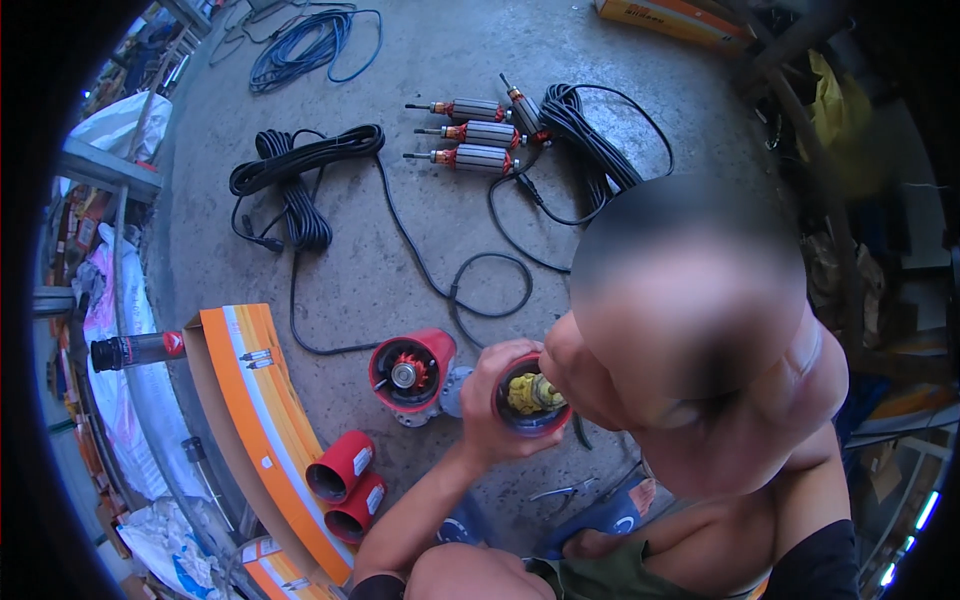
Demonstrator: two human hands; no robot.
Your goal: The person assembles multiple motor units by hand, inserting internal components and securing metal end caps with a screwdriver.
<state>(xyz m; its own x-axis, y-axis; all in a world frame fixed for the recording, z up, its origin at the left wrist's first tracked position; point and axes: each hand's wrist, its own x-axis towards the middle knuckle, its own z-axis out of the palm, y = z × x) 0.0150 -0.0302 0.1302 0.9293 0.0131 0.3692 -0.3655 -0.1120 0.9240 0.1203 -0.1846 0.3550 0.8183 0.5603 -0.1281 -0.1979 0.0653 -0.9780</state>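
My left hand (487, 402) is wrapped round a red motor housing (556, 432), whose open round end faces up. Inside it sits a ridged yellow part (533, 392). Large and close at the right, my right hand (735, 445) reaches over to the housing's right rim; a round blur hides much of it, and what its fingers hold cannot be made out. Just left of the left hand stands a second red motor housing (440, 350) with an orange-wound armature (404, 374) showing in its mouth. A grey casting (455, 390) lies beside it.
Several armatures (475, 134) lie on the concrete floor ahead, between coils of black cable (300, 190). A blue cable coil (300, 55) lies farther off. Two red cylinders (342, 466) stand by an orange carton (255, 370) at left. Pliers (562, 490) rest near my sandals (600, 515).
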